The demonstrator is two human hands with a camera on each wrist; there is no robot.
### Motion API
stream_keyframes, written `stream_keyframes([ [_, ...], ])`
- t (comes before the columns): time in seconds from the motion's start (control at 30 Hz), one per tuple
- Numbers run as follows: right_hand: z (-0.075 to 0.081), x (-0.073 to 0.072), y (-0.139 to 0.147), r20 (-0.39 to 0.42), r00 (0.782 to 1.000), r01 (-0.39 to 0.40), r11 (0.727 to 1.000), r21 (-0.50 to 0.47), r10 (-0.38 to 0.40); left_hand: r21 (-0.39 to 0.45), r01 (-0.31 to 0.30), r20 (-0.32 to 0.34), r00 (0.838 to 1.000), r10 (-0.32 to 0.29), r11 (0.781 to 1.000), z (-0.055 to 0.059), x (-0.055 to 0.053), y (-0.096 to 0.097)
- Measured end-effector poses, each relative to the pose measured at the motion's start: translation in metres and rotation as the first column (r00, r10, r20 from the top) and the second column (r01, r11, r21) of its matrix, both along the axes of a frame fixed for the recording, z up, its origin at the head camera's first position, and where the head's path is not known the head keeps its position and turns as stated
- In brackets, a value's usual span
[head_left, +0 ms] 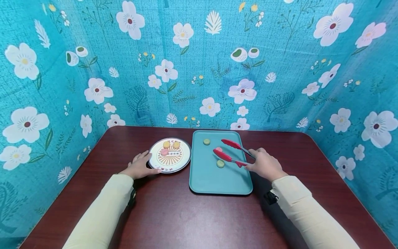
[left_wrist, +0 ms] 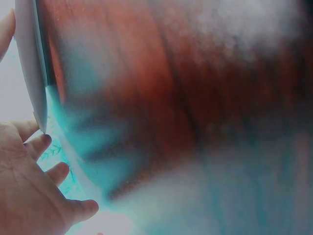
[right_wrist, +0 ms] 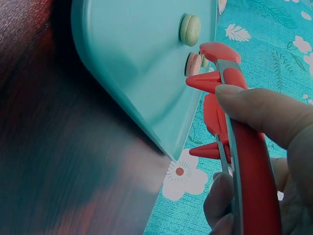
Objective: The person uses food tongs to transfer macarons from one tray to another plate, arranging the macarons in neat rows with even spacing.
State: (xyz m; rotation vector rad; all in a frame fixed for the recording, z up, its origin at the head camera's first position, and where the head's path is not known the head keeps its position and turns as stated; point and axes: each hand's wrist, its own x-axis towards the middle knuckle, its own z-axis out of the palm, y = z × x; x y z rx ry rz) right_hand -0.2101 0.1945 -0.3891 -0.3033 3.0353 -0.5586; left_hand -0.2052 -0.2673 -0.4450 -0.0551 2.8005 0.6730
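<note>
My left hand (head_left: 139, 166) rests at the near left rim of a round white plate (head_left: 181, 157), fingers spread and thumb along the edge. Two yellow macarons (head_left: 176, 145) and a pink macaron (head_left: 164, 151) lie on that plate. My right hand (head_left: 265, 164) grips red-and-steel tongs (head_left: 224, 156) over a teal tray (head_left: 205, 181). The red tong heads are apart, one on either side of a second pink macaron (head_left: 219, 149), which they partly hide. Green macarons sit on the tray, one far back (head_left: 206, 141) and another (right_wrist: 190, 30) near the tongs.
The dark wooden table (head_left: 174, 214) carries the plate at left and the tray right beside it. Blue floral cloth (head_left: 192, 69) hangs behind the table and along both sides.
</note>
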Motion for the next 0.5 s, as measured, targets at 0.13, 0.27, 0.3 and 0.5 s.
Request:
stream_keyframes([
  [0.13, -0.0012, -0.0007, 0.0015, -0.002, 1.000, -0.003, 1.000, 0.003, 0.003, -0.007, -0.001, 0.000, 1.000, 0.001, 1.000, 0.0010, -0.0002, -0.0003],
  [0.27, -0.0015, -0.0016, 0.0029, 0.001, 1.000, -0.006, 1.000, 0.006, 0.006, -0.009, 0.003, -0.003, 1.000, -0.003, 1.000, 0.0019, -0.0004, -0.0003],
  [0.3, -0.0014, -0.0018, 0.0031, 0.002, 1.000, -0.008, 1.000, 0.008, 0.008, -0.009, 0.004, -0.004, 1.000, -0.004, 1.000, 0.0019, -0.0005, -0.0003],
  [0.5, -0.0015, -0.0032, 0.0032, 0.006, 1.000, -0.012, 1.000, 0.009, 0.012, -0.008, 0.003, 0.003, 1.000, -0.003, 1.000, 0.0019, -0.0004, 0.0001],
])
